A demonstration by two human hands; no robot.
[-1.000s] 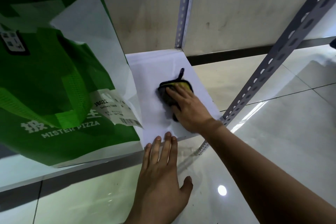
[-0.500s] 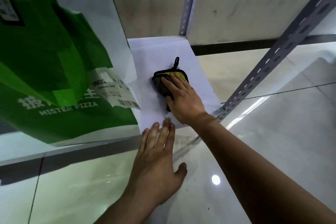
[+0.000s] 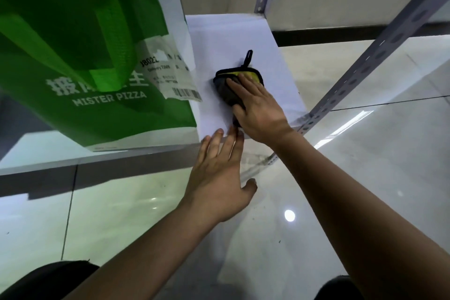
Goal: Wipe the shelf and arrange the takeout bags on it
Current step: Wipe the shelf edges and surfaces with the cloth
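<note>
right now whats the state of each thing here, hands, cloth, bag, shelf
right hand: flat, pressing the cloth
cloth: bunched on the shelf, under the fingers
left hand: open, fingertips at the shelf's front edge
green bag: upright on the shelf, receipt attached
shelf: bare on its right part

My right hand (image 3: 259,111) presses a cloth (image 3: 233,85) at centre frame on the shelf (image 3: 231,31); the bag (image 3: 80,61) stands on it at upper left, and my left hand (image 3: 219,173) reaches the shelf's front edge below.
</note>
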